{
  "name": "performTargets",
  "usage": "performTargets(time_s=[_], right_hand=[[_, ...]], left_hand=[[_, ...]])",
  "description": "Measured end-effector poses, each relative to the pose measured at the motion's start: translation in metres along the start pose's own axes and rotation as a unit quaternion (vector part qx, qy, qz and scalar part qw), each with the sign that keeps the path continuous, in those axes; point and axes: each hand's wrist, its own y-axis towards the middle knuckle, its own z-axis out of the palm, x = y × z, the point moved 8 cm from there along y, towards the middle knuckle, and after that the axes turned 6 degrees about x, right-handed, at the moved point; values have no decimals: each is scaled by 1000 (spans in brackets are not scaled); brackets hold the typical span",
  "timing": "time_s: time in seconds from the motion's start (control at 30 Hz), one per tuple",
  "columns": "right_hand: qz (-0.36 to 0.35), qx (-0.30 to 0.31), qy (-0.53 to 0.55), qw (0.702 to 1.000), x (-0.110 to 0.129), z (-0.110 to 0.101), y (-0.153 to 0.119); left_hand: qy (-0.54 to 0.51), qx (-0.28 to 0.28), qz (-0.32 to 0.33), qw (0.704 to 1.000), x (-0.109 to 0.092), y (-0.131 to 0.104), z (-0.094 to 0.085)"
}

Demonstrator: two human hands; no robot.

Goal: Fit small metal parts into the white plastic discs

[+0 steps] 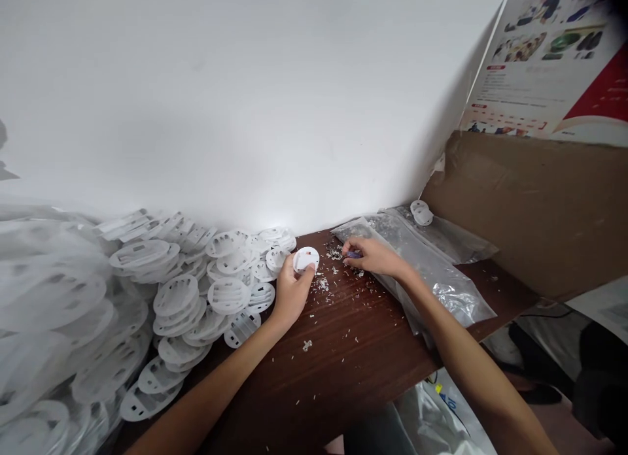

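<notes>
My left hand (pixel 293 290) is closed on a white round plastic disc (pixel 305 259) with small slots, holding it by its lower edge above the table. To the right, my right hand (pixel 369 255) has its fingers drawn together around a small dark bluish item (pixel 353 254), too small to name. Under and beside these fingers lies a scatter of tiny clear and metallic-looking pieces (pixel 335 253) on the dark brown table (pixel 338 350). The two hands are apart, with a short gap between them.
Many white slotted discs (pixel 228 295) are heaped at the left, some in clear plastic. Plastic bags (pixel 422 278) of small parts lie at the right, two discs (pixel 421 213) behind them. A white wall (pixel 255 102) and a cardboard panel (pixel 530 206) border the table.
</notes>
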Motion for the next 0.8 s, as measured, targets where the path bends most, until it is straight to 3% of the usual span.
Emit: performTargets(time_s=[0.33,0.6,0.8], right_hand=[[-41,-13,-49,998,2,11,10],[-51,-14,-57,997,5,0,4],[-48,19,-78,996,8,17,8]], left_hand=[[2,1,5,1000,0,1,0],[11,3,5,1000,4,3,-1],[23,1,10,1000,5,3,-1]])
